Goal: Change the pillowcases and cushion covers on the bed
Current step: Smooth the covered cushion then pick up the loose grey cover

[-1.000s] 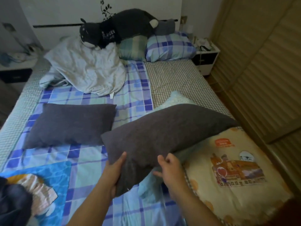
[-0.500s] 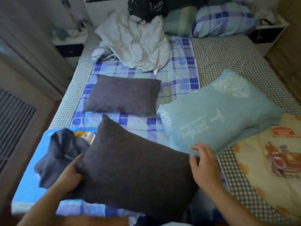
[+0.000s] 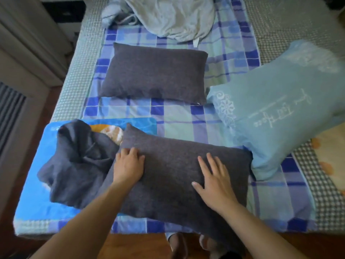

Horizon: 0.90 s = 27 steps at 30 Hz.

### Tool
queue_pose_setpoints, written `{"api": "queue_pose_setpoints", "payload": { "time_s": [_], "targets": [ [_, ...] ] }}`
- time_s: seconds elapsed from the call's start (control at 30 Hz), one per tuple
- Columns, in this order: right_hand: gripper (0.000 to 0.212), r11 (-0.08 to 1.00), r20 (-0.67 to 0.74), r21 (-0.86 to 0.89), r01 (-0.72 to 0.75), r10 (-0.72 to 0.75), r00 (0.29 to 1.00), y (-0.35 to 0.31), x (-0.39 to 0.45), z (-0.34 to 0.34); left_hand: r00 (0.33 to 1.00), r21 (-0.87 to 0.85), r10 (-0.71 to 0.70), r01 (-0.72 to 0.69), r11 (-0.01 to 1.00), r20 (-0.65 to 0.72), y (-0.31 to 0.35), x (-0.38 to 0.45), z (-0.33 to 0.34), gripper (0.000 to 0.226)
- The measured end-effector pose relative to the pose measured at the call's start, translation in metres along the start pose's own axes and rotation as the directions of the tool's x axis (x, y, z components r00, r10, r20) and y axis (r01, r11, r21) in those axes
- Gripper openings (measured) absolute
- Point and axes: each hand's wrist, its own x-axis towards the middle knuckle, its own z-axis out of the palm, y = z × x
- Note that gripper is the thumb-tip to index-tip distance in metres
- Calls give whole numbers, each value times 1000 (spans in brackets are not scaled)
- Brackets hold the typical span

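Head: grey pillow (image 3: 173,176) now flat

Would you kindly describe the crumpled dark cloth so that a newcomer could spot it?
Start at the bed's near left corner, where a bright blue mat lies. The crumpled dark cloth sits on it, beside the left hand; unlike both grey pillows, it is limp and unstuffed.

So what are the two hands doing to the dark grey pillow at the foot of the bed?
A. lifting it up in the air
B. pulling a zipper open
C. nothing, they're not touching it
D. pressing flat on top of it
D: the left hand and right hand lie flat, fingers straight, on the dark grey fabric pillow, which rests on the blue checked bed sheet.
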Motion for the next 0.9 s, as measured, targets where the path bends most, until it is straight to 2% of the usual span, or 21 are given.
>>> {"api": "queue_pose_setpoints", "payload": {
  "time_s": [0.07,0.13,0.2,0.23,0.3,0.4,0.5,0.63,0.7,0.77,0.9],
  "targets": [
    [93,998,79,-60,29,-24,997,-1,6,29,995,-58,-100,99,993,-4,-23,35,0,39],
    [104,996,184,-86,13,3,983,14,-7,72,972,-214,-208,227,950,107,-47,65,0,47],
    [126,991,228,-132,19,11,974,29,-25,106,970,-376,-166,224,899,179,-57,82,2,49],
    [133,989,228,-146,21,13,974,33,-28,118,976,-430,-130,194,882,174,-54,81,0,41],
    [130,986,133,-164,21,1,991,37,-22,130,990,-490,-78,126,863,117,-44,71,-4,28],
    [114,986,81,-166,4,10,997,39,-15,125,994,-588,-88,107,802,61,-44,41,-1,40],
    [105,983,63,-182,-12,24,998,40,-7,120,987,-495,-104,150,856,121,-81,5,19,33],
    [103,984,96,-176,-24,41,995,30,9,114,954,-352,-223,283,892,201,-125,-47,48,35],
    [102,980,106,-198,-28,50,993,28,16,112,899,-262,-342,412,872,274,-136,-70,58,43],
    [100,974,130,-222,-39,69,989,26,25,110,862,-346,-397,494,798,315,-135,-95,67,44],
    [99,974,206,-222,-44,91,974,16,44,90,864,-496,-460,497,712,206,-112,-114,47,41]
  ]
}}
